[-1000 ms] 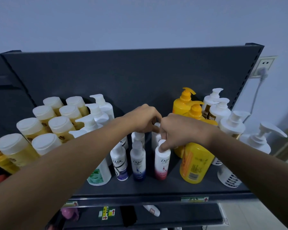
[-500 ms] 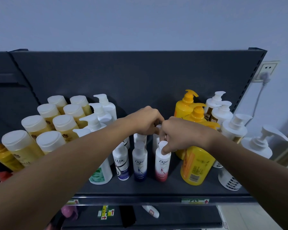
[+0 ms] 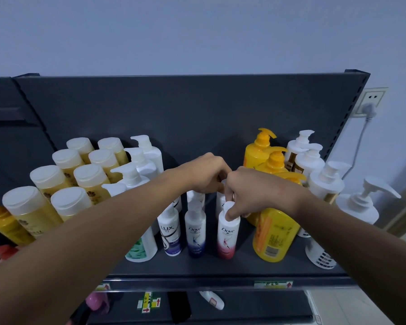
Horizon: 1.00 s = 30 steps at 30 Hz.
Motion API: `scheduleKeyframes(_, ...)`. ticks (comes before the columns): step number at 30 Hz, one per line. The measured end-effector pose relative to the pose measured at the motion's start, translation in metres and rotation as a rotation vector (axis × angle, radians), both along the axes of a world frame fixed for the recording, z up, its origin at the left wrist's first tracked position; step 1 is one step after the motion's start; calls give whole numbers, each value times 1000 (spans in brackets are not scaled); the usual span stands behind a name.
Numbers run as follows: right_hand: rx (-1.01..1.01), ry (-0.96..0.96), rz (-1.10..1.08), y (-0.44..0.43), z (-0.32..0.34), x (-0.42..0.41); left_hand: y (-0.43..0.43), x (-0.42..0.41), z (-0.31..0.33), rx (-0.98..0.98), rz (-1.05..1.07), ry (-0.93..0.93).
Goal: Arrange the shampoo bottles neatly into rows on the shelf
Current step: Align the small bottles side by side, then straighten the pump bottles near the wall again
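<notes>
Hardly shifted from a second ago: same two-handed hold over the middle cluster, with the whole scene only sitting a touch lower in the head view. Pinches, with thumb and curled fingertips of the right hand [image 3: 251, 191], the cap of the small white plastic Dove bottle with a pink-red base [image 3: 226, 238], probably to square it with its front-row neighbours. Keeps the left hand [image 3: 206, 174] just beside, knuckles nearly touching the right, fingers curled over the small white bottles in the second row [image 3: 195, 195]; cannot tell whether gripping one or merely steadying, fingertips hidden. Stands upright, that pinched bottle, near the front of the dark grey metal shelf [image 3: 220, 268], just beside the small white Dove bottle with a blue base [image 3: 195, 234] and, next along, the white LUX bottle with a black and purple label [image 3: 170, 233]. Crowding the right wrist: the large yellow plastic pump bottle [image 3: 275, 235], leaving little room to slide anything that way. Farther right, loosely grouped white pump bottles [image 3: 326, 184]; to the left, amber bottles with flat white round caps [image 3: 87, 177] already in tidy rows, and tall white pump dispensers [image 3: 136, 165] partly hidden behind the left forearm. Below, a lower shelf with a few items too dim to name
</notes>
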State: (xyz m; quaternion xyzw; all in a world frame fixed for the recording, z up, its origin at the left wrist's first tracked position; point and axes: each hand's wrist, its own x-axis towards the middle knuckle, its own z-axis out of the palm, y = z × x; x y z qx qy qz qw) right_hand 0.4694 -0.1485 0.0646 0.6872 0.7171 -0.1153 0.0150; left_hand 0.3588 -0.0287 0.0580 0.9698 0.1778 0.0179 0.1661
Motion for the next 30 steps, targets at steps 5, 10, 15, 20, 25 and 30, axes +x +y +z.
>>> scheduleKeyframes(5,-3,0,-4,1,-3,0,-2,0,2,-4,3,17)
scheduleKeyframes(10,-13,-36,-6,2,-5,-1,-1,-1,-4,-16,8,-16)
scheduleKeyframes(15,44,-103,-7,-5,1,-5,1,-4,-4,4,-6,9)
scheduleKeyframes(20,191,-104,-25,-22,37,-3,-3,-4,6,25,41,-19)
scheduleKeyframes(25,229,-131,-83,-50,75,15,-18,2,23,18,106,-67)
scheduleKeyframes(30,189,-132,-180,-74,87,48,-30,22,32,57,118,-121)
